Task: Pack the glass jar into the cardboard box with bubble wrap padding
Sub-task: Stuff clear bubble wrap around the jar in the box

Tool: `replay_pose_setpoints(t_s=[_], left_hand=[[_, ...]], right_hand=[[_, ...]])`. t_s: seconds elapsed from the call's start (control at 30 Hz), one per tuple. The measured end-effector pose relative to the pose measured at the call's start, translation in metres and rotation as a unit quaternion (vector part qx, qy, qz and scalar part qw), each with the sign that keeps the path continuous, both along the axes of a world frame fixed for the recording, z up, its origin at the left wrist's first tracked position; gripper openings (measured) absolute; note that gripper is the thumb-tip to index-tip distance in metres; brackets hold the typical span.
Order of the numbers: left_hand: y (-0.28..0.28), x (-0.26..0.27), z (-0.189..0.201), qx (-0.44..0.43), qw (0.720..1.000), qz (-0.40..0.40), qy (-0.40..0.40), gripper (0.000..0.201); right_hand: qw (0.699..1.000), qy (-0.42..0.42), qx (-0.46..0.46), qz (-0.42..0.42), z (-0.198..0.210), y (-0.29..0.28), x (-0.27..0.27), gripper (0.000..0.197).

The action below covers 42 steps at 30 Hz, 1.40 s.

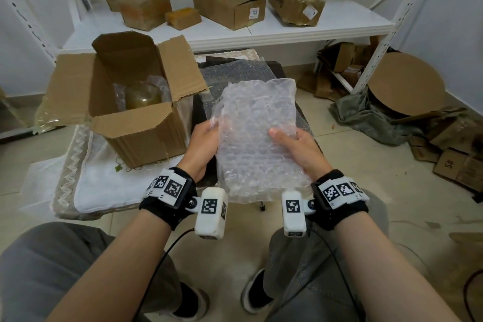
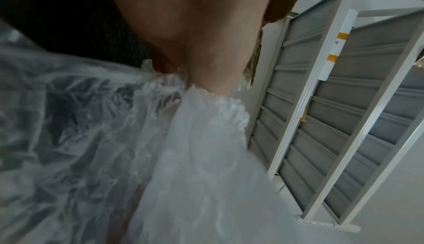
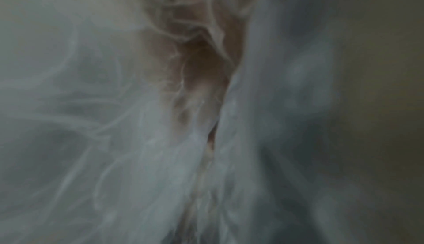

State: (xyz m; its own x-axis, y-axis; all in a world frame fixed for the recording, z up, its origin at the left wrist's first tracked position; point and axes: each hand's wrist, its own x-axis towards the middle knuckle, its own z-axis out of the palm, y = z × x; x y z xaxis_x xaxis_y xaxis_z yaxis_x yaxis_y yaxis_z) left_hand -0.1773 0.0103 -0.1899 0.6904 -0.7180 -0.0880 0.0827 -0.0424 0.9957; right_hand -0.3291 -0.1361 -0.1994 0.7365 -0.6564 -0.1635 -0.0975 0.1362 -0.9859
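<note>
Both hands hold up a folded sheet of clear bubble wrap [image 1: 254, 138] in front of me. My left hand [image 1: 206, 136] pinches its left edge and my right hand [image 1: 290, 144] grips its right edge, thumb on top. To the left stands the open cardboard box [image 1: 146, 136], flaps spread out. The glass jar [image 1: 143, 98] sits inside it with bubble wrap tucked around it. In the left wrist view the bubble wrap [image 2: 195, 157] hangs from the left hand [image 2: 195, 52]. Bubble wrap [image 3: 114, 121] fills the blurred right wrist view.
More bubble wrap [image 1: 235, 73] lies on a dark stool behind the held sheet. The box stands on a white lace-edged cloth [image 1: 86, 180]. A white shelf [image 1: 287, 31] behind carries several cardboard boxes. Flattened cardboard and a round board [image 1: 405, 83] lie on the floor at the right.
</note>
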Motion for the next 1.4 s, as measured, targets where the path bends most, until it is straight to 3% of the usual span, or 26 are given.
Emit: replay_pose_setpoints(t_s=[0.17, 0.27, 0.43, 0.57, 0.77, 0.93, 1.03, 1.13, 1.23, 1.4], left_hand=[[0.0, 0.002, 0.002, -0.019, 0.998, 0.027, 0.057, 0.035], [0.003, 0.001, 0.007, -0.018, 0.997, -0.053, 0.049, 0.043], [0.006, -0.003, 0.004, 0.068, 0.984, -0.161, 0.026, 0.044], [0.006, -0.004, -0.004, 0.081, 0.99, -0.114, 0.035, 0.035], [0.005, -0.001, 0.0, 0.075, 0.993, -0.086, 0.018, 0.022], [0.005, -0.002, 0.0, 0.09, 0.992, -0.084, 0.007, 0.04], [0.006, -0.001, -0.004, 0.078, 0.992, -0.085, 0.051, 0.039], [0.005, -0.001, -0.005, -0.004, 0.986, -0.102, 0.129, 0.036], [0.001, -0.002, -0.005, -0.077, 0.972, -0.103, 0.195, 0.045], [-0.002, -0.003, -0.009, -0.113, 0.94, -0.07, 0.314, 0.042]], right_hand=[[0.999, 0.023, 0.017, -0.022, -0.003, -0.002, 0.0, 0.028], [0.999, 0.004, 0.037, -0.04, -0.002, -0.001, -0.001, 0.03], [0.992, -0.052, 0.095, -0.065, -0.002, 0.002, -0.003, 0.026], [0.991, -0.088, 0.099, -0.019, 0.002, 0.006, -0.005, 0.041], [0.988, -0.045, 0.136, 0.062, 0.003, 0.003, -0.011, 0.044], [0.983, -0.073, 0.159, 0.062, 0.002, 0.005, -0.014, 0.042], [0.98, -0.079, 0.178, 0.037, 0.004, 0.006, -0.014, 0.038], [0.97, -0.108, 0.215, 0.03, 0.004, 0.007, -0.015, 0.037], [0.958, -0.139, 0.248, 0.034, 0.0, 0.007, -0.015, 0.043], [0.926, -0.244, 0.288, 0.021, 0.005, 0.012, -0.015, 0.044]])
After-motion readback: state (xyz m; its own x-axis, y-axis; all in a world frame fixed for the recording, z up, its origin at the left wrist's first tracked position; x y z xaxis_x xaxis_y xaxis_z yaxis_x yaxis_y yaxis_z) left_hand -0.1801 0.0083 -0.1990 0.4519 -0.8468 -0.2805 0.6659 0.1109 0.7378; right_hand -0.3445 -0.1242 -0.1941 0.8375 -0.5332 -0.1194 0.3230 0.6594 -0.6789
